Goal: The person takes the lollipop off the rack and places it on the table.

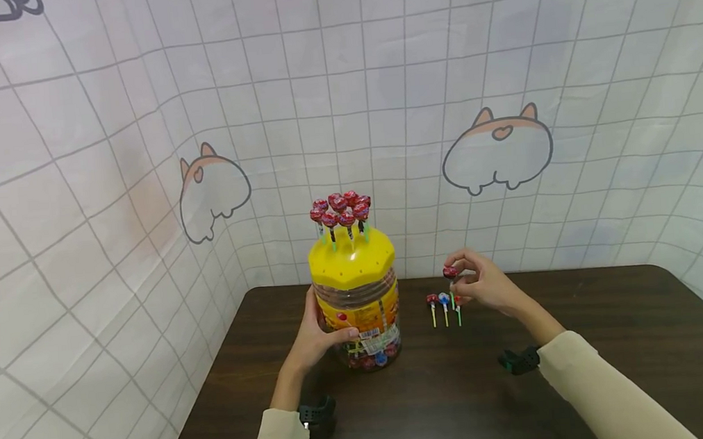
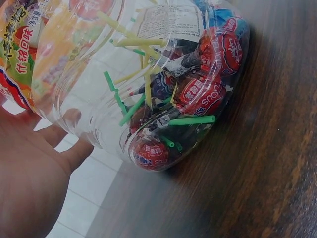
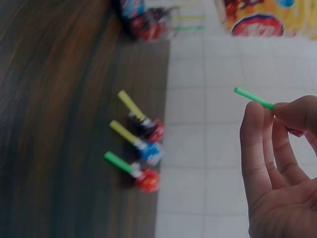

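A clear plastic candy jar [image 1: 366, 316] with a yellow lid [image 1: 352, 265] stands upright on the table. Several red-wrapped lollipops [image 1: 339, 203] stick up from the lid. My left hand [image 1: 312, 338] grips the jar's left side, thumb across the front and fingers partly hidden behind it. Off to the jar's right, my right hand [image 1: 481, 285] pinches a red lollipop [image 1: 450, 272] by its green stick [image 3: 252, 96], raised above the table. Below it lie a dark red lollipop [image 3: 153, 130], a blue lollipop [image 3: 150, 152] and an orange-red lollipop [image 3: 147, 180] in a row.
Loose wrapped lollipops [image 2: 200, 96] with green and yellow sticks lie in the bottom of the jar. The dark wooden table [image 1: 443, 407] runs back to a white gridded wall covering [image 1: 395, 139] with cartoon animals. A black strap [image 1: 519, 360] circles the right wrist.
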A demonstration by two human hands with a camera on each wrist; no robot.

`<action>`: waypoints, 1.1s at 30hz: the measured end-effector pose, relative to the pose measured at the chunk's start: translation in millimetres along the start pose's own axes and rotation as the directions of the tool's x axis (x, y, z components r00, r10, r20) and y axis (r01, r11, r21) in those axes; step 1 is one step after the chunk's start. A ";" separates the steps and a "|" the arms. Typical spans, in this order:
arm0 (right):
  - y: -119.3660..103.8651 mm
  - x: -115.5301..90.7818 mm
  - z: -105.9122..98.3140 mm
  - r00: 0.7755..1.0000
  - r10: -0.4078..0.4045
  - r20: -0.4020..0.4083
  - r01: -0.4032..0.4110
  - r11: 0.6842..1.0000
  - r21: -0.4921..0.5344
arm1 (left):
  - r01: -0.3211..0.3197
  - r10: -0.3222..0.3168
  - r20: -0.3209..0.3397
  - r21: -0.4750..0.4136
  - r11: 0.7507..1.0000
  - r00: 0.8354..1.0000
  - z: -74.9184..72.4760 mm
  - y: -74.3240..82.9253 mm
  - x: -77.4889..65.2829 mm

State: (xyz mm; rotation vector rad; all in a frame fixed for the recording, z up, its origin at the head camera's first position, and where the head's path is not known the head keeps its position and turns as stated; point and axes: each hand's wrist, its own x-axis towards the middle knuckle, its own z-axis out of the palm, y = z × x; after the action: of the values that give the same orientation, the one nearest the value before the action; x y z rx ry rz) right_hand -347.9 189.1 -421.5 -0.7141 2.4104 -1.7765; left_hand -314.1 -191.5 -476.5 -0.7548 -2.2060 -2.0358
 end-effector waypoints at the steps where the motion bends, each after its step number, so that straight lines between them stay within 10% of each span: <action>1: 3.7 -0.6 -1.5 1.000 0.009 -0.002 -0.009 1.000 -0.005 | 0.001 -0.001 -0.001 0.002 1.000 1.000 0.1 -0.1 0.1; 33: 79.2 -16.3 -20.5 0.980 0.193 -0.051 -0.193 0.981 -0.002 | 0.011 -0.011 0.004 -0.009 1.000 1.000 -0.5 -0.7 0.6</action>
State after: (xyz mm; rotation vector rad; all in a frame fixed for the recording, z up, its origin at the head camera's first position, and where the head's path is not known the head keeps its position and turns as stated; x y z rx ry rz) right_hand -365.7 231.8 -490.9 -0.4229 2.4234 -1.7311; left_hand -315.0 -191.8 -476.8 -0.7500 -2.2095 -2.0530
